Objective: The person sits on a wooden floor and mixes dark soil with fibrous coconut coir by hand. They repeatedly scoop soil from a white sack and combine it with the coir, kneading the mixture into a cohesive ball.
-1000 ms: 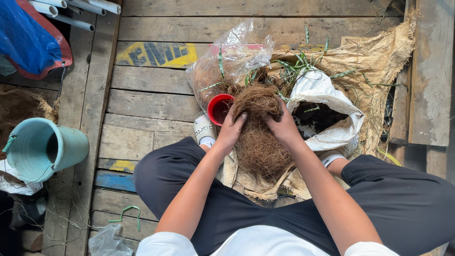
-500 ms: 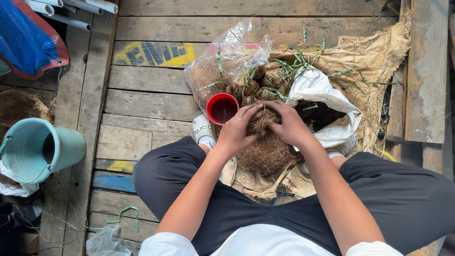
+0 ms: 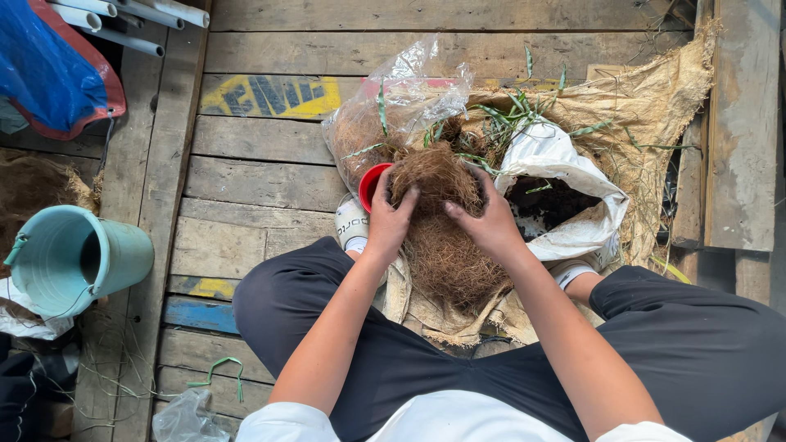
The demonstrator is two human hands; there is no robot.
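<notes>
1. I see the left hand [image 3: 390, 219] curled over the left side of a clump of brown coconut fibre [image 3: 438, 221], fingers bent and gripping the strands.
2. The right hand [image 3: 490, 223] grips the right side of the same clump, fingers partly curled and thumb pressing into the fibre. Both hands are closed on the fibre; neither is spread flat.
3. The fibre clump sits between the knees, on a burlap sheet [image 3: 655, 98] spread over the wooden plank floor [image 3: 262, 184], toward its right edge.
4. A red pot [image 3: 372, 185] stands just beside the left hand, touching the fibre; only part of its rim shows.
5. A clear plastic bag [image 3: 393, 106] holding more fibre lies behind the pot. A white sack [image 3: 565, 176] of dark soil lies open just right of the right hand, with green leaves [image 3: 508, 110] behind it.
6. A teal bucket [image 3: 74, 258] lies tipped on its side at the floor's left edge; a blue tarp [image 3: 49, 65] and white pipes [image 3: 123, 20] occupy the top left corner.
</notes>
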